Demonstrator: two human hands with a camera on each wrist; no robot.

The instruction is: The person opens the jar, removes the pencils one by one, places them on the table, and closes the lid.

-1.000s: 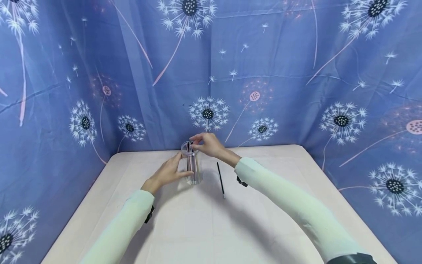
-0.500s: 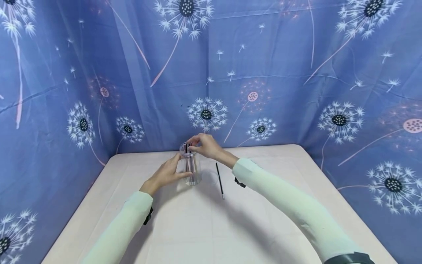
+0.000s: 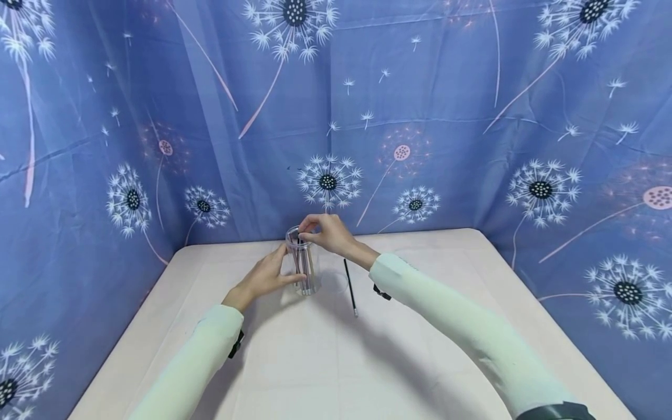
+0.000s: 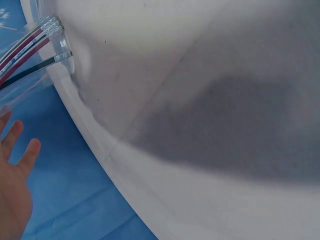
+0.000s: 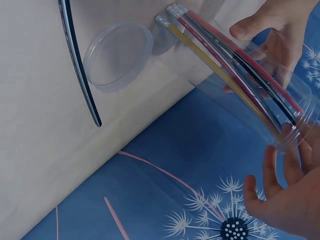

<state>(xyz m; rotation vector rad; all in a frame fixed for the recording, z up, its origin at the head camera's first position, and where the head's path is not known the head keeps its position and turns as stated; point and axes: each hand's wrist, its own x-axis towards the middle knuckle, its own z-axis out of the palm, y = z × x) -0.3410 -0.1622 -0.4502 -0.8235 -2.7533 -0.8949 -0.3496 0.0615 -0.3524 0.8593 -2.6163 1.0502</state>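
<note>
A clear cylindrical jar (image 3: 317, 274) with several pencils (image 5: 240, 70) stands near the table's back edge. The pencils' eraser ends are at the bottom; in the right wrist view their colours include red, yellow and dark. With its thumb across the front and fingers behind, my left hand (image 3: 265, 274) holds the jar's side. My right hand (image 3: 333, 233) is at the jar's mouth, thumb and forefinger pinching the top of a dark pencil inside; the exact contact is partly hidden. One black pencil (image 3: 350, 286) lies on the table, right of the jar.
A round clear lid (image 5: 119, 56) lies between the jar and the loose black pencil. The pale cloth-covered table (image 3: 336, 361) ends at a blue dandelion-print curtain (image 3: 262, 186), close behind the jar. More curtain hangs at both sides.
My right hand's fingers stay at the jar's mouth and have shifted slightly, and the pencils inside have moved a little apart. My left hand, the jar and the loose pencil keep their places.
</note>
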